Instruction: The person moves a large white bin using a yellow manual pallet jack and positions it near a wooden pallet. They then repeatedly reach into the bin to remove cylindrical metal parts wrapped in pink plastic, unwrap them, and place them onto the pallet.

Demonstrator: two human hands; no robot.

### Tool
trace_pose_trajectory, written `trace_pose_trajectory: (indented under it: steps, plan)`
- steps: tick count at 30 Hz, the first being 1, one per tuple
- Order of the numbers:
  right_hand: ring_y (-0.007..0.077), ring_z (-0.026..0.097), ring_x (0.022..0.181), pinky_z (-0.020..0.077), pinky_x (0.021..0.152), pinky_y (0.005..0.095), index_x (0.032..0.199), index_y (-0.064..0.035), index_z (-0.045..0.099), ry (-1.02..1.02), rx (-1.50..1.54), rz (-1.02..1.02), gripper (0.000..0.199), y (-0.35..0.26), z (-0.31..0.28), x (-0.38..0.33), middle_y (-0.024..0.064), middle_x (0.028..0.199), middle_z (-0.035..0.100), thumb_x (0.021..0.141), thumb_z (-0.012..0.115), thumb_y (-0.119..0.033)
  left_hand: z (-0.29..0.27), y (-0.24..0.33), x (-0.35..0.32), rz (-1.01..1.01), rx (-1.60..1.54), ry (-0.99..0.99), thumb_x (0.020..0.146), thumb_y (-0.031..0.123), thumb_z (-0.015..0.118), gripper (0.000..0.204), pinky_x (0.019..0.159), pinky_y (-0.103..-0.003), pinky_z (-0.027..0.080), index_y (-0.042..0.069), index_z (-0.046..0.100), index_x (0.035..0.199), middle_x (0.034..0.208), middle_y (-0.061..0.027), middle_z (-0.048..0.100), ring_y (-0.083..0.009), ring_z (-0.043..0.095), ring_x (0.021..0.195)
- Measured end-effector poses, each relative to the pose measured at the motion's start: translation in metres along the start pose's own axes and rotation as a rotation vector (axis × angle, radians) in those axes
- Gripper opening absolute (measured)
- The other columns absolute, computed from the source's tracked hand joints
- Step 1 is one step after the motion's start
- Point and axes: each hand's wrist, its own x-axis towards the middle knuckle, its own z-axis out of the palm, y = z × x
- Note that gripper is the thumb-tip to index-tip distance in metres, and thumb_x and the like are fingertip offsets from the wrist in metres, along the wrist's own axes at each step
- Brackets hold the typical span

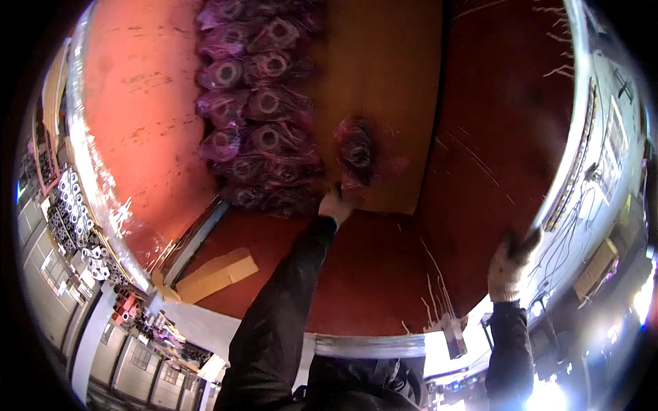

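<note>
My left hand (336, 207), in a pale glove with dark fingertips, reaches down into a deep red-walled bin (356, 288). Just beyond its fingers lies a single part wrapped in pink-purple plastic film (356, 152), on a brown cardboard sheet (384, 61). Whether the fingers touch the film is too dark to make out. To the left, several similar wrapped parts (269, 101) with round ring-like ends lie in close rows. My right hand (508, 269), gloved the same way, rests at the bin's right rim with thumb and fingers apart, holding nothing visible.
A folded cardboard strip (218, 275) lies in the bin's near left corner. The bin's pale rim (370, 346) runs between my body and the parts. Outside on the left stand stacked metal parts (72, 205). Cables (582, 212) hang beyond the right wall.
</note>
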Motion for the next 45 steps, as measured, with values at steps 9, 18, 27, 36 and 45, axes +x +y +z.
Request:
trace_pose_trajectory:
  steps: [9, 18, 27, 36, 45]
  plan:
    - [0.0468, 0.040, 0.140, 0.0318, 0.117, 0.0499, 0.153, 0.0111, 0.021, 0.100, -0.172, 0.443, 0.073, -0.009, -0.002, -0.014, 0.0357, 0.153, 0.036, 0.101, 0.058, -0.025, 0.058, 0.053, 0.102, -0.485, -0.375, 0.059, 0.099, 0.023, 0.065, 0.057, 0.100, -0.034, 0.047, -0.007, 0.048, 0.143, 0.142, -0.0153, 0.059, -0.0288, 0.060, 0.120]
    - [0.0392, 0.044, 0.138, 0.0346, 0.116, 0.0442, 0.157, 0.0085, 0.009, -0.158, 0.050, 0.512, 0.076, 0.011, -0.005, -0.027, 0.0305, 0.152, 0.039, 0.105, 0.053, -0.026, 0.056, 0.014, 0.100, -0.334, 0.158, -0.138, 0.098, 0.007, 0.057, 0.037, 0.090, -0.035, 0.053, 0.006, 0.061, 0.134, 0.129, -0.0103, 0.067, -0.0263, 0.065, 0.109]
    - [0.0386, 0.054, 0.127, 0.0413, 0.109, 0.0447, 0.154, 0.0082, 0.020, -0.128, 0.247, 0.345, 0.066, -0.005, -0.001, -0.010, 0.0302, 0.139, 0.052, 0.104, 0.052, -0.019, 0.049, 0.111, 0.082, -0.608, -1.161, 0.034, 0.089, 0.028, 0.060, 0.023, 0.076, -0.045, 0.050, 0.009, 0.064, 0.103, 0.091, -0.0095, 0.062, -0.0280, 0.058, 0.082]
    - [0.0443, 0.061, 0.114, 0.0480, 0.102, 0.0455, 0.145, 0.0050, 0.040, 0.062, 0.199, -0.126, 0.064, 0.007, 0.006, 0.008, 0.0286, 0.125, 0.060, 0.083, 0.056, 0.006, 0.016, 0.219, -0.052, -0.524, -0.742, -0.070, 0.094, 0.028, 0.056, 0.020, 0.082, -0.046, 0.052, 0.009, 0.059, 0.090, 0.093, -0.0082, 0.065, -0.0295, 0.062, 0.086]
    - [0.0466, 0.055, 0.119, 0.0457, 0.104, 0.0521, 0.146, 0.0027, 0.036, -0.237, 0.315, -0.103, 0.072, 0.005, -0.015, 0.016, 0.0295, 0.136, 0.049, 0.084, 0.069, -0.015, 0.014, 0.268, -0.279, -0.169, -0.623, -0.142, 0.076, 0.001, 0.060, 0.007, 0.077, -0.030, 0.047, 0.004, 0.065, 0.078, 0.084, -0.0019, 0.064, -0.0142, 0.062, 0.080]
